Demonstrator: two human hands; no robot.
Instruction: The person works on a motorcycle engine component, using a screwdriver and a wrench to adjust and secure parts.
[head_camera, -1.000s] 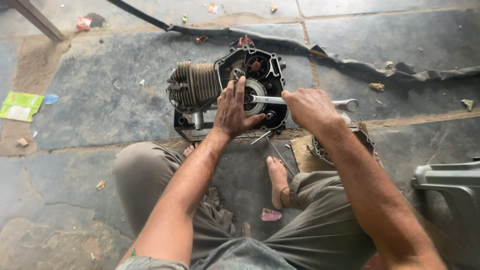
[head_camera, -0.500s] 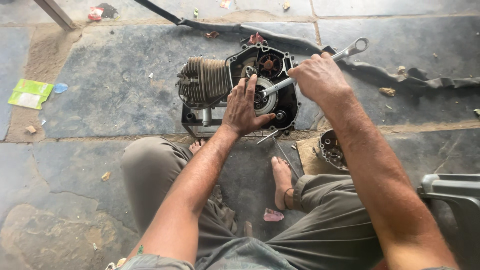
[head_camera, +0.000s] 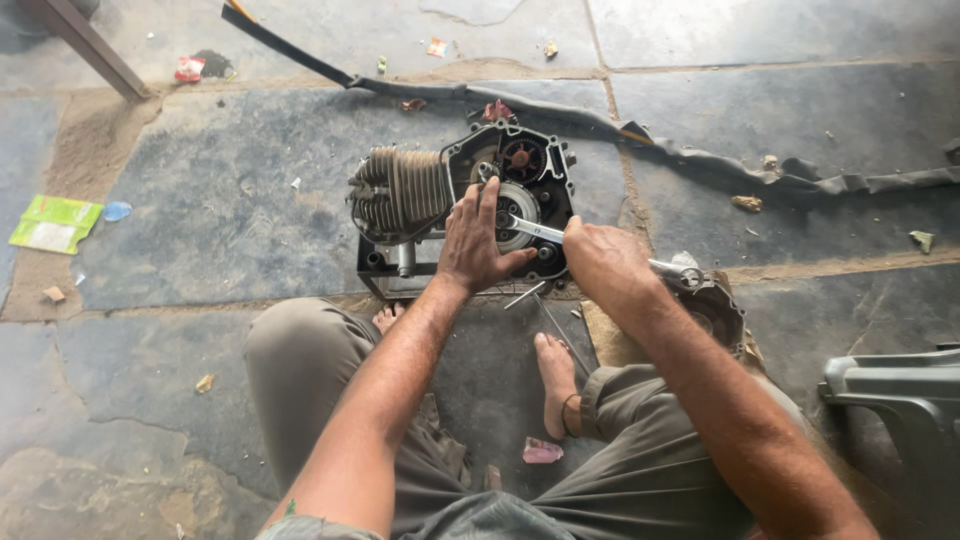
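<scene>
A small motorcycle engine with a finned cylinder and an open black crankcase stands on a metal frame on the stone floor. My left hand lies flat, fingers spread, on the round part in the open case. My right hand is closed around the shaft of a silver spanner, whose head sits on the fastener at the centre of that round part. The spanner's far end pokes out behind my right wrist.
A detached engine cover lies on cardboard by my right knee. A long black rubber strip runs across the floor behind the engine. Loose rods lie by my bare foot. A grey plastic chair stands at right; litter at left.
My right hand has swung the spanner handle down, from pointing up and right to pointing down and right toward my knee. My left hand stays pressed on the engine.
</scene>
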